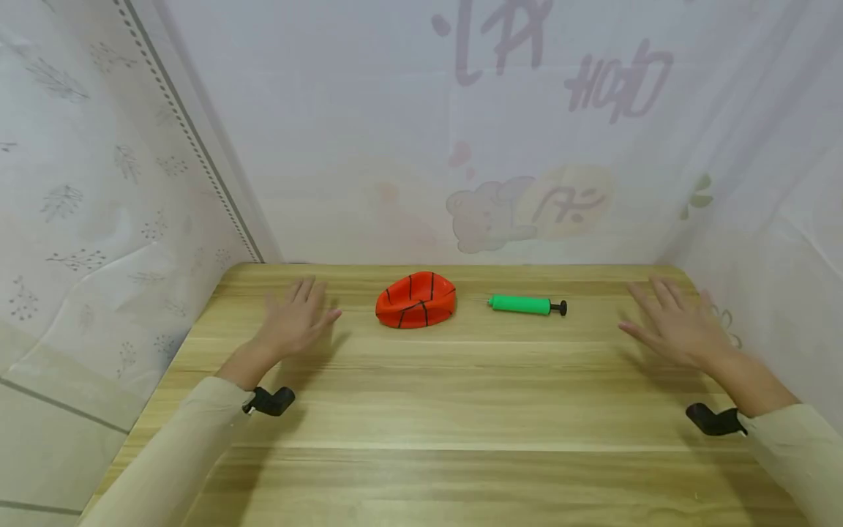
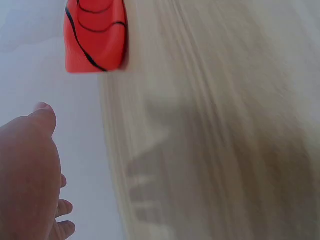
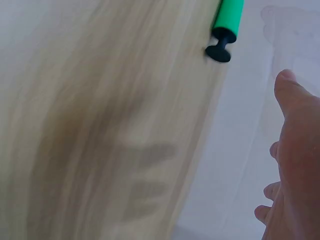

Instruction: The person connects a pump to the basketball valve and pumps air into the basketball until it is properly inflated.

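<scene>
A deflated orange-red ball with black lines, like a small basketball, lies caved in near the back of the wooden table. To its right is a green hand pump with a black handle, lying on its side. My left hand hovers over the table left of the ball, fingers spread, holding nothing. On the far right my right hand is likewise spread above the table, apart from the pump. Part of the ball shows in the left wrist view, and the pump's handle end in the right wrist view.
A pale printed curtain rises behind the table's back edge and along both sides. Bare wood tabletop stretches in front of the ball and pump. A black wrist camera mount sits at each sleeve cuff.
</scene>
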`<state>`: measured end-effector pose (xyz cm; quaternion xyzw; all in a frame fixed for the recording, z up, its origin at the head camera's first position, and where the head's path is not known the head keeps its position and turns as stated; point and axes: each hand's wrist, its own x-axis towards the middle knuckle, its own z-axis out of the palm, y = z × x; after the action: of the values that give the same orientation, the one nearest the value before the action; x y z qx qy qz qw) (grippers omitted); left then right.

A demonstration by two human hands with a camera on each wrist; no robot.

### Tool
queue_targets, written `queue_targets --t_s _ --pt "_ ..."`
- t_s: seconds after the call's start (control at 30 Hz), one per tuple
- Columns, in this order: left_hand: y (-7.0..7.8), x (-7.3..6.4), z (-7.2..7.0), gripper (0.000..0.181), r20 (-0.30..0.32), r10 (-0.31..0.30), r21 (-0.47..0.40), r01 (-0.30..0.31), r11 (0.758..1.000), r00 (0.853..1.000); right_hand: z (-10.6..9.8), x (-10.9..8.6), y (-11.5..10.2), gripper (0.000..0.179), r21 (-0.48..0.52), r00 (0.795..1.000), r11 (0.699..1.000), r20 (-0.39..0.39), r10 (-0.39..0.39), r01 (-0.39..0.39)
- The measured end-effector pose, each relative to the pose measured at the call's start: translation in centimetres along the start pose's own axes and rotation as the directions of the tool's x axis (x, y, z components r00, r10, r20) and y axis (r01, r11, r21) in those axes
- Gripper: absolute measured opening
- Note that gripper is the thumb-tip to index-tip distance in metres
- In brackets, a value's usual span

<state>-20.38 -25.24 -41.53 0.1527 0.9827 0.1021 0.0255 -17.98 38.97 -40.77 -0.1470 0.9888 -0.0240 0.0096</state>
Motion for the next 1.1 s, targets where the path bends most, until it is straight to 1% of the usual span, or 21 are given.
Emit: queue_targets --t_s 0.1,0.2,0.33,0.4,0.6,0.7,0.83,0.97,1.1 --pt "1.2 0.9 -0.4 0.076 0.016 0.017 0.006 -0.017 1.000 1.000 -0.6 0.7 -1.0 0.082 0.037 1.000 0.999 0.004 -0.019 0.019" --pt "2.6 2.1 -0.6 0.075 0.027 0.043 0.024 -0.043 0.999 0.999 -1.1 1.6 -2.0 0.081 0.092 0.999 0.996 0.030 -0.027 0.024" --pt "4.5 3.8 -0.9 0.076 0.040 0.082 0.051 -0.084 0.995 0.996 -1.5 3.0 -3.9 0.082 0.078 0.997 0.996 0.065 -0.051 0.046" --pt "5.6 4.6 -1.1 0.076 0.053 0.101 0.051 -0.104 0.993 0.993 -1.6 3.8 -4.8 0.081 0.069 0.995 0.995 0.069 -0.072 0.068" --pt "9.7 7.0 -1.4 0.079 0.082 0.156 0.032 -0.159 0.987 0.984 -1.5 6.0 -7.5 0.079 0.085 0.987 0.988 0.088 -0.134 0.127" --pt "11.5 8.3 -1.0 0.080 0.092 0.176 0.033 -0.180 0.983 0.980 -1.1 7.2 -8.6 0.079 0.083 0.983 0.985 0.096 -0.158 0.150" --pt "13.4 9.8 -0.2 0.081 0.111 0.188 0.055 -0.195 0.979 0.976 -0.2 8.7 -10.0 0.079 0.092 0.977 0.980 0.104 -0.184 0.175" --pt "14.7 10.9 0.8 0.081 0.130 0.196 0.069 -0.207 0.976 0.972 0.7 9.8 -11.3 0.079 0.102 0.973 0.976 0.112 -0.201 0.190" --pt "15.5 11.8 2.0 0.079 0.128 0.207 0.082 -0.218 0.972 0.970 1.6 10.6 -12.5 0.076 0.099 0.970 0.974 0.117 -0.214 0.203"
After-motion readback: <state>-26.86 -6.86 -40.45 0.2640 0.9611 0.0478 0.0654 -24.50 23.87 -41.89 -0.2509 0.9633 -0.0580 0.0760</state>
